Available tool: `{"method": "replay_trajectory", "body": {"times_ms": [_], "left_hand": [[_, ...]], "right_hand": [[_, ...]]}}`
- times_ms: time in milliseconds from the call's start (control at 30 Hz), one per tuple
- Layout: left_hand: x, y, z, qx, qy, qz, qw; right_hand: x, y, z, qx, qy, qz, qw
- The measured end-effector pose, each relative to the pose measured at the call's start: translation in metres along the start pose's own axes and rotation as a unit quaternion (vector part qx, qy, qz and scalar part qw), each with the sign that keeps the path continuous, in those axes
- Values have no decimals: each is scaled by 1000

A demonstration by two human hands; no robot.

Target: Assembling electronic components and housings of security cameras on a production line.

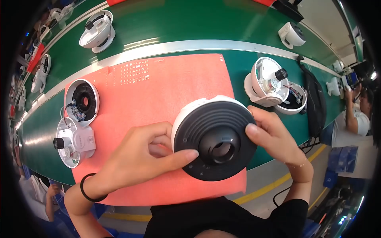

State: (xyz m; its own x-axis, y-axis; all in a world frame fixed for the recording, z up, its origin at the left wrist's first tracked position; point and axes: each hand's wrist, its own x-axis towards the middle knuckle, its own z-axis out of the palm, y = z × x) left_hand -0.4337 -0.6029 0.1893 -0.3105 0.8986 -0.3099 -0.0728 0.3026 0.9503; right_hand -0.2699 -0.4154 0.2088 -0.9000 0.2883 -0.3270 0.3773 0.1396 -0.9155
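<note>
Between my two hands, above the near edge of a pink foam mat (139, 99), I hold a dome camera cover (194, 131) with a white rim, a ridged black face and a round opening in its central bulge. My left hand (147, 152) grips its left side, thumb lying on the black face. On the opposite side my right hand (272, 133) pinches the rim between thumb and fingers. An opened camera (79, 141) lies at the mat's left side, its lens body joined by wires to a round white housing (82, 102).
Right of the mat stands another opened camera (270, 81), beside a black bag (313, 99). Beyond a metal rail (178, 47), camera units (97, 31) sit on a green surface (190, 23). Small screws (135, 73) lie in rows on the mat. A person (357, 111) sits at the far right.
</note>
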Motion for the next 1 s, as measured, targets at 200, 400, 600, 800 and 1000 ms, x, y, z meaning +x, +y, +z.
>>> {"method": "replay_trajectory", "body": {"times_ms": [200, 400, 600, 800, 1000], "left_hand": [[-32, -10, 5, 130, -33, 58, 989], [-47, -35, 16, 255, -35, 195, 947], [-46, -38, 20, 317, -18, 221, 922], [-41, -37, 17, 311, -50, 225, 922], [-45, -33, 19, 315, -58, 183, 929]], "right_hand": [[-41, 20, 16, -96, -34, -108, 989], [-63, 59, 36, -73, -47, -156, 984], [-57, 73, 43, -86, -1, -222, 971], [-51, 62, 43, -99, 36, -254, 961], [-49, 59, 51, -118, 62, -299, 945]]}}
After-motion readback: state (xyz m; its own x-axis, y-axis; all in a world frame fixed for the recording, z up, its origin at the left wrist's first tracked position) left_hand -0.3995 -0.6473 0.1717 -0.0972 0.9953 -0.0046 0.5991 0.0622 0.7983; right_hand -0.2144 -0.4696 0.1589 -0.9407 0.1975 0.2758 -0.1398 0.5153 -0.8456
